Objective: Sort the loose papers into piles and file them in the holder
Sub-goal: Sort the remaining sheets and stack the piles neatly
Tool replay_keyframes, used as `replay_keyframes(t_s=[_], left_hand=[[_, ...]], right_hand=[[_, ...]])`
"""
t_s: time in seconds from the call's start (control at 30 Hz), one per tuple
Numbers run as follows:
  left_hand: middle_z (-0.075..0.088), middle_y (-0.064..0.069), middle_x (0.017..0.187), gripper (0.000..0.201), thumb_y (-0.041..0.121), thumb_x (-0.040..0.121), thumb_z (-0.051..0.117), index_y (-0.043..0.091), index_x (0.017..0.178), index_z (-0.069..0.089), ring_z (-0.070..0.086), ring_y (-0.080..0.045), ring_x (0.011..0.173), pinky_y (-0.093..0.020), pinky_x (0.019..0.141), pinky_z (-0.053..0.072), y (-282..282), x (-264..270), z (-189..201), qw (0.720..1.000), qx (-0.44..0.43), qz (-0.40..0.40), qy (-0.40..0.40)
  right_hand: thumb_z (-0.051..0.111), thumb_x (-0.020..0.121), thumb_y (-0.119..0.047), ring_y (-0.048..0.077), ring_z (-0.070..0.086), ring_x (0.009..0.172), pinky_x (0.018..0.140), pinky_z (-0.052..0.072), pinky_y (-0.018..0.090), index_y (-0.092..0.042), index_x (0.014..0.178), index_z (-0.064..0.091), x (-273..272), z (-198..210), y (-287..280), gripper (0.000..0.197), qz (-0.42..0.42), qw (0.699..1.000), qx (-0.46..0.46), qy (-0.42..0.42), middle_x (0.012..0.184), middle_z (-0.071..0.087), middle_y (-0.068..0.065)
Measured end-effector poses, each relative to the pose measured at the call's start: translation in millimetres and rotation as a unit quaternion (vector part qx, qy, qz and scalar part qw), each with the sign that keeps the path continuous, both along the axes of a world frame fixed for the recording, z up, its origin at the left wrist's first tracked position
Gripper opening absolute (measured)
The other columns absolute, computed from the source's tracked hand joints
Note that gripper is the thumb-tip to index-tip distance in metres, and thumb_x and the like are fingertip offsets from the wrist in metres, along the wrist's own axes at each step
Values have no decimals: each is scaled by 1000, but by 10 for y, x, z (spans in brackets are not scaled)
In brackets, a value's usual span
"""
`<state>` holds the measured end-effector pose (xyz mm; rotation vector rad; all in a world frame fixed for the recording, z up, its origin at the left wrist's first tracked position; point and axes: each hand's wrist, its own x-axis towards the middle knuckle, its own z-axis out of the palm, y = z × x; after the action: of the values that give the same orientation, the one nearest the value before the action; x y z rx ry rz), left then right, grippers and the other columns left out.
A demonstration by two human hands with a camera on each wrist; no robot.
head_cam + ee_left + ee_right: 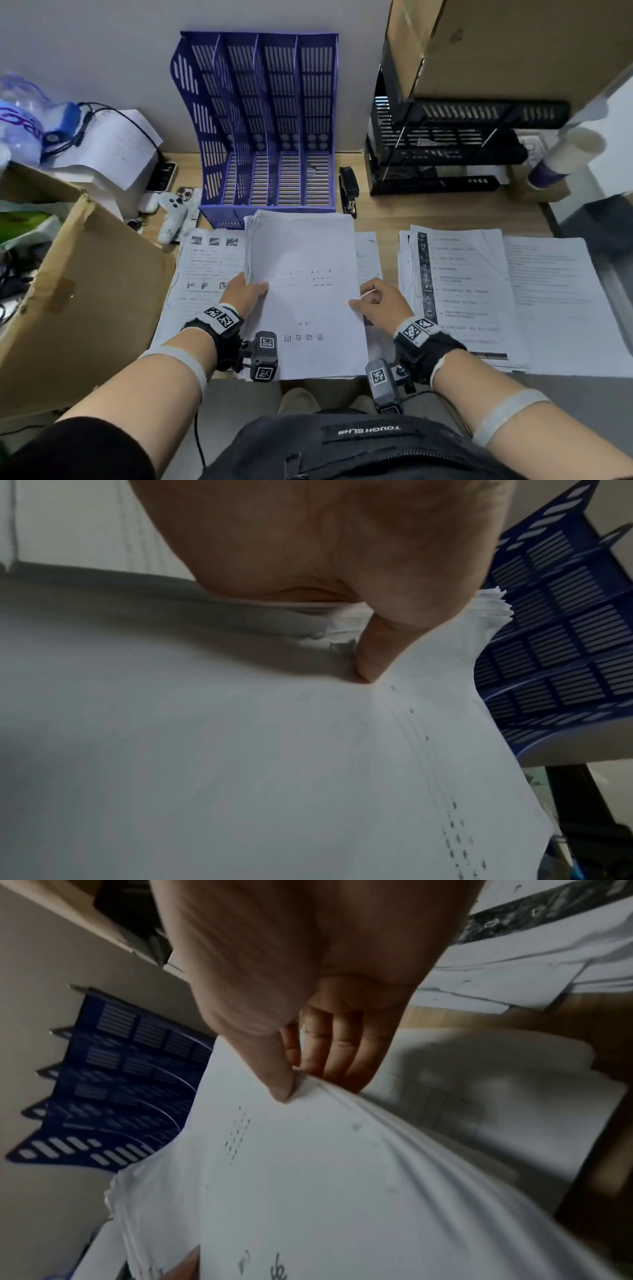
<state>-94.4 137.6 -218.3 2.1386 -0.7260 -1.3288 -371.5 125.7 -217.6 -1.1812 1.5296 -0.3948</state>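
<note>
While both hands pinch it by the side edges, thumbs on top, the thick white paper stack (pixel 305 294) is held near-centre: left hand (pixel 245 291), right hand (pixel 380 301). Purple slotted plastic file holder (pixel 267 130) stands empty just beyond; two-sided grip likely keeps sheets squared for filing.

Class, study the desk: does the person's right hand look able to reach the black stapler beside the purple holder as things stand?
Probably not yet. The right hand grips the paper stack, which lies between it and the stapler; nothing covers the stapler itself.
</note>
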Motion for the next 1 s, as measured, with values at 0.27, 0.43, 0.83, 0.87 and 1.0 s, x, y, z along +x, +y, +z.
replay_keyframes(t_s=[0.27,0.43,0.83,0.87,1.0], left_hand=[[75,-5,97,53,50,63,77,14,100,68,71,-27,90,-45,92,55,-214,218,55,998,-53,34,6],[70,-9,90,37,46,79,74,17,100,64,63,-27,78,-35,78,45,-149,-23,160,997,-21,-78,-18],[23,-8,157,91,40,68,81,34,145,33,17,-30,148,-47,118,26,-484,-838,446,807,-253,-373,-382],[25,-6,157,82,44,72,78,38,143,37,14,-29,150,-49,121,19,-552,-959,527,738,-271,-464,-408],[68,0,111,19,33,92,53,33,108,63,59,-25,117,-43,110,29,-695,-1324,794,675,-237,-567,-408]], right_hand=[[75,81,-11,13,53,64,66,50,26,-16,75,61,90,189,-201,16,-46,994,-83,-52,68,58,-2],[64,89,-12,11,39,52,58,38,23,-15,86,55,-118,100,-175,9,-73,991,-107,30,55,42,-7],[55,89,-23,14,66,76,68,55,29,-34,94,69,-288,447,-195,19,65,958,-170,223,87,73,-10],[56,88,-24,14,66,81,74,56,31,-34,95,71,-267,540,-227,20,86,954,-190,217,91,74,-11],[63,85,-25,12,65,83,79,55,32,-31,91,71,-313,816,-311,12,62,945,-254,195,86,72,-12]])
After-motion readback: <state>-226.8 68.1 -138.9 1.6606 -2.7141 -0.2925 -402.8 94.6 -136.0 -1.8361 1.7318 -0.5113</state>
